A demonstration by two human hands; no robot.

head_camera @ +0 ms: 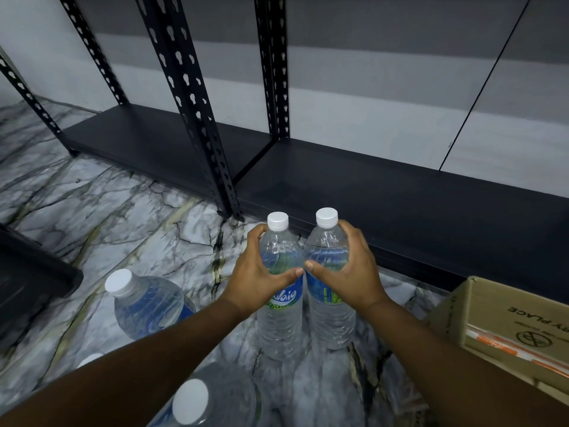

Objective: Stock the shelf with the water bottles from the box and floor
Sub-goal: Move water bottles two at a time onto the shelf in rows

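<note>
**2 bottles gripped upright in front of the bottom shelf**

The left hand (257,272) is curling around the upper body of the left bottle (280,303), thumb lying across the front above the blue and green label, fingers wrapping behind the shoulder. The right hand (349,269) is gripping the right bottle (331,306) the same way, its thumb pointing toward the other thumb so the 2 thumb tips are nearly meeting between the bottles. Both bottles are standing upright, side by side and touching or very nearly so, each wearing a white cap. Whether their bases are resting on the marble floor (123,217) or are lifted just above it is not clear.

The black bottom shelf (385,192) is lying just beyond the bottles, and its slotted metal uprights (187,97) are rising at the left and middle.

A third bottle (144,303) is standing on the floor to the left of the forearms, and another capped bottle (200,405) is showing at the lower edge, with 1 more white cap (89,359) peeking out beside the left forearm. A cardboard box (508,322) is sitting at the right, near the shelf's front edge.
</note>
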